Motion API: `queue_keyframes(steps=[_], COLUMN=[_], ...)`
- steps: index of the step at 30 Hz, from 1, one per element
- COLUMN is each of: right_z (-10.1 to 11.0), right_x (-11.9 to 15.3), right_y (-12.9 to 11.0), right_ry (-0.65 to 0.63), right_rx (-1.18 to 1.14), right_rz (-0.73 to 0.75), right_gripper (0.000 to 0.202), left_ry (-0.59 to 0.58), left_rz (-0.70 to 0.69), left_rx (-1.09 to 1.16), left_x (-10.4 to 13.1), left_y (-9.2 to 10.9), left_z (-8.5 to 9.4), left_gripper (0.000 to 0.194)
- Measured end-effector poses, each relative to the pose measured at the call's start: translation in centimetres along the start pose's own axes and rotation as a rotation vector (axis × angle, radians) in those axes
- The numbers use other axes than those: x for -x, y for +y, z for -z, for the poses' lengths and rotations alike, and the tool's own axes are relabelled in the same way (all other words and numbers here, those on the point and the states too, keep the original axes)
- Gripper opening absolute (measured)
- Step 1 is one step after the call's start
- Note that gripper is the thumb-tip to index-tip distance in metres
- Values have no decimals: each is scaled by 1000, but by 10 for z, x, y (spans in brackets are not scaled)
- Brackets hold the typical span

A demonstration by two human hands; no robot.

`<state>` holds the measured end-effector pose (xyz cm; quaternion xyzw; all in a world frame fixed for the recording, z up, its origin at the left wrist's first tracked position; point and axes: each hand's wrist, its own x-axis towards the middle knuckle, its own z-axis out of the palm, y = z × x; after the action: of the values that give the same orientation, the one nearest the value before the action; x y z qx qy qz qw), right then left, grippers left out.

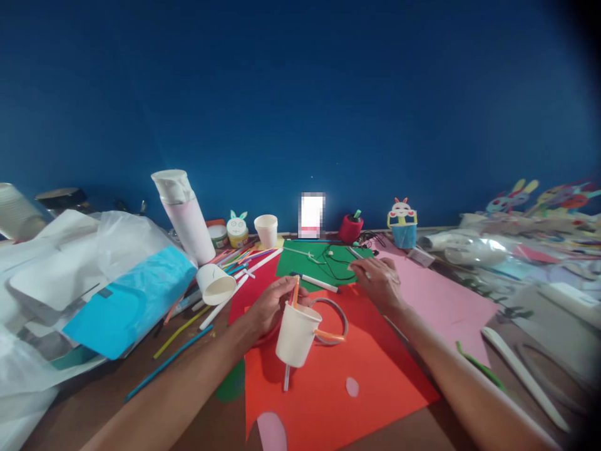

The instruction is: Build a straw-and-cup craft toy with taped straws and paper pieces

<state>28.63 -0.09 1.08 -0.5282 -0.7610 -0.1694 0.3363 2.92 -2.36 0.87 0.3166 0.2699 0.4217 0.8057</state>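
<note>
My left hand (276, 305) is closed in a pinch on an orange strip, perhaps a straw, at the rim of a white paper cup (297, 341). The cup hangs slightly tilted over the red sheet (366, 369). Another orange piece (330, 336) sticks out from its right side, and a pale straw (287, 378) shows below its base. Behind the cup is a grey ring (346, 319). My right hand (379, 282), palm down and apart from the cup, is over the edge of the green sheet (305, 264), fingers extended near a thin black cable. It appears to hold nothing.
A white marker (319, 283) lies on the green sheet. At left are a tipped paper cup (216, 285), loose straws, a tall white bottle (184, 216) and plastic bags (126, 244). Rabbit-faced crafts (401, 219) stand by the blue wall. Pink paper (432, 288) spreads at right.
</note>
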Motion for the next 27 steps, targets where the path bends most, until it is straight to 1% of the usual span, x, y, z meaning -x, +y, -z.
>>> queue_keyframes(steps=[4, 10, 13, 17, 23, 27], right_z=[-4, -9, -12, -15, -15, -15], right_x=[2, 4, 6, 7, 7, 6], right_y=[21, 33, 35, 37, 37, 32], right_ry=[8, -55, -80, -105, -109, -87], right_rx=[85, 158, 172, 178, 156, 115], right_rz=[-73, -161, -181, -190, -218, -210], right_gripper=[21, 22, 21, 21, 21, 19], left_ry=[-31, -4, -14, -12, -15, -12], left_rz=[-13, 12, 23, -12, -17, -14], left_rx=[-27, -21, -10, -16, -12, -36], left_x=[0, -1, -1, -1, -1, -1], left_y=[-1, 0, 0, -1, -1, -1], left_z=[0, 0, 1, 3, 2, 2], left_gripper=[18, 21, 20, 15, 14, 13])
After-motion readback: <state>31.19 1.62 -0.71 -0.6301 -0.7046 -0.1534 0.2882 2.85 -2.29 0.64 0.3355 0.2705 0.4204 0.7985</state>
